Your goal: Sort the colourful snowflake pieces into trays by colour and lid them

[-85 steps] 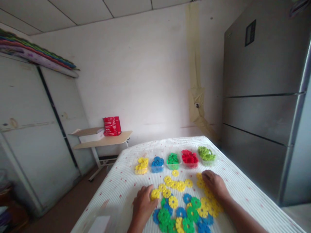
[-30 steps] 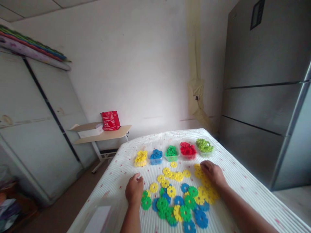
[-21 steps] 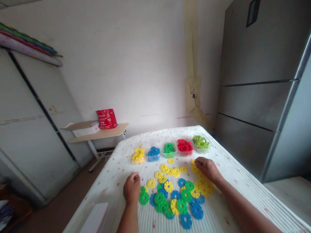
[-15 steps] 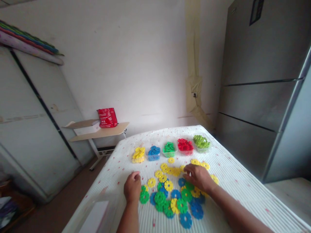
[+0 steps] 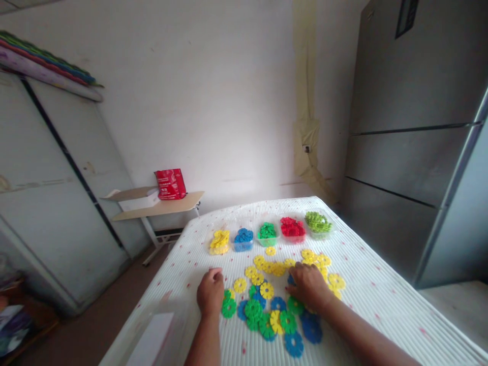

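My left hand [image 5: 211, 292] rests on the table to the left of the loose pieces, its fingers curled in; whether it holds anything is hidden. Just right of it lie green notched plastic discs [image 5: 229, 307]. My right hand [image 5: 308, 285] is palm down over the right side of the spread, fingers stretched out and apart. Its fingertips touch a blue disc [image 5: 291, 279] that it partly covers. Beyond those fingers, yellow discs [image 5: 279, 268] form a loose band. Blue [image 5: 294, 344], green and yellow discs overlap nearer to me.
Across the table stand clear tubs of yellow [image 5: 219, 241], blue [image 5: 243, 239], green [image 5: 267, 234], red [image 5: 293, 230] and light green [image 5: 318, 223] pieces. A clear container with a white box [image 5: 150, 339] sits front left. A refrigerator [image 5: 404, 152] stands right of the table.
My right hand has lowered and come slightly nearer to me, now covering most of the blue disc under its fingers. My left hand has kept its place and curl.
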{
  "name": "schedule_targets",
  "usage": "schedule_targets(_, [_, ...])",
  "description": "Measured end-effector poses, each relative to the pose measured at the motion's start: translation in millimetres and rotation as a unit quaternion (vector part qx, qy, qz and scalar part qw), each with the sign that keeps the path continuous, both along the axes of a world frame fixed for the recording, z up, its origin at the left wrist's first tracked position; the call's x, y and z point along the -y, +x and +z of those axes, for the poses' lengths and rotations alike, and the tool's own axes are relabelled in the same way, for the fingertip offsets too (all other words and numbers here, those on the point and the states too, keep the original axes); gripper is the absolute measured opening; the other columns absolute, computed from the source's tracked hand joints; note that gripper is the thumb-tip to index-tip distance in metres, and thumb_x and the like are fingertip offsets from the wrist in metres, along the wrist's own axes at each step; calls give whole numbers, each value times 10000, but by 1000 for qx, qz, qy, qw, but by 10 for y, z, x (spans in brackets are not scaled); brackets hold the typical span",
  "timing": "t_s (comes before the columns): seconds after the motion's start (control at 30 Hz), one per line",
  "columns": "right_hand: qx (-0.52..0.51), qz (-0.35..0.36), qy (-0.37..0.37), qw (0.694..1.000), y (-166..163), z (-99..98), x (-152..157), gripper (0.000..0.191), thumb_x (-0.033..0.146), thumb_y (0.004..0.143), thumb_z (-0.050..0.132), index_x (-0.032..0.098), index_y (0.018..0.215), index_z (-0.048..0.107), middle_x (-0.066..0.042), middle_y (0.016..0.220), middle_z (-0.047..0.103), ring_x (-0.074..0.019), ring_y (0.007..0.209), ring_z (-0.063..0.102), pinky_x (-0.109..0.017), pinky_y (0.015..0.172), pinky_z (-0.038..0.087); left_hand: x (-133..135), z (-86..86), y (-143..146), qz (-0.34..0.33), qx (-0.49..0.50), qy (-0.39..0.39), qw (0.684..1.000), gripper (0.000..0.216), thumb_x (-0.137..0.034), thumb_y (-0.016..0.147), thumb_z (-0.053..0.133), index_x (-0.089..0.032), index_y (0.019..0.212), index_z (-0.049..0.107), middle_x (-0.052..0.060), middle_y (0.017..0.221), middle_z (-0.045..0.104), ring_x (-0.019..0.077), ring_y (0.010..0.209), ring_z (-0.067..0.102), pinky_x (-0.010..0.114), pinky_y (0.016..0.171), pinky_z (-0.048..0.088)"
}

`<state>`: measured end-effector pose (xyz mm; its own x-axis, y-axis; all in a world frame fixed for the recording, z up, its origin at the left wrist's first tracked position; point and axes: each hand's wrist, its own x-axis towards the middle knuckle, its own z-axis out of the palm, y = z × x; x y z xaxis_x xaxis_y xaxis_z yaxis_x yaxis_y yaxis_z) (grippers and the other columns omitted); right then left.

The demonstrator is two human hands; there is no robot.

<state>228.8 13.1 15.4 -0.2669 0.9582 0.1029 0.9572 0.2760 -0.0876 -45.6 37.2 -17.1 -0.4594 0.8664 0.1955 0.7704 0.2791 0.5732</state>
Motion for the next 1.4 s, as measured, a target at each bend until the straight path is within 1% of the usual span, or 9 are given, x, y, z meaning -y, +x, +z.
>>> schedule_targets(0.1, [-17,25,17,999,26,8,-1,215,254,752,530,148,914,624,-112,932,633,-228,880,584,-322,765,364,-1,1,1,0,4,-1,1000,285,-208,820,398,-219,934,658,26,1045,690,168,984,616,222,824,445])
schedule_targets(0.23, [-68,125,34,989,-56,1,57,196,243,751,536,186,926,601,-56,939,613,-192,902,558,-298,797,340,5,3,5,-4,8,-4,1000,300,-205,821,389,-203,955,657,36,1049,687,177,986,614,233,825,443])
schedule_targets(0.37, [-64,245,-4,967,-147,8,133,195,313,731,592,190,882,596,-42,920,616,-188,879,551,-306,784,331,10,0,11,-1,6,-1,1000,299,-206,820,389,-211,945,660,31,1051,686,173,988,612,231,827,439])
schedule_targets(0.43, [-61,269,-19,961,-160,17,152,230,350,716,618,195,885,601,-42,921,622,-197,886,550,-314,772,328,12,-1,13,2,4,0,1000,295,-203,816,392,-220,933,663,27,1045,689,172,982,614,232,828,439])
schedule_targets(0.57, [-54,267,-35,962,-153,19,162,278,396,690,648,204,887,608,-42,941,622,-210,904,545,-313,739,328,17,4,20,1,2,7,1000,303,-199,804,400,-206,940,671,41,1038,690,188,970,618,249,821,445])
schedule_targets(0.7, [-54,253,-41,965,-157,-7,165,271,367,682,644,198,890,604,-41,931,620,-205,888,547,-306,722,331,21,11,29,1,0,7,1000,296,-204,813,398,-209,935,667,35,1035,690,172,970,617,228,811,437])
schedule_targets(1.17, [-70,277,-9,958,-158,-51,168,209,298,641,620,183,809,576,-38,855,600,-187,812,535,-324,770,337,-14,-59,-3,-1,31,35,999,258,-192,801,426,-200,907,662,28,983,698,162,920,624,219,783,425])
schedule_targets(1.27, [-78,294,22,952,-209,70,117,175,261,653,604,180,806,577,-38,842,596,-178,812,537,-315,766,342,-12,-63,-3,-3,41,40,998,252,-197,791,438,-202,899,666,27,965,701,168,909,627,230,783,430])
schedule_targets(1.4, [-97,285,127,945,-435,489,-200,209,242,712,577,184,911,602,-48,843,603,-188,824,543,-336,786,344,-3,-52,-2,-7,45,34,998,242,-206,793,445,-208,907,658,21,951,703,164,909,626,229,785,427])
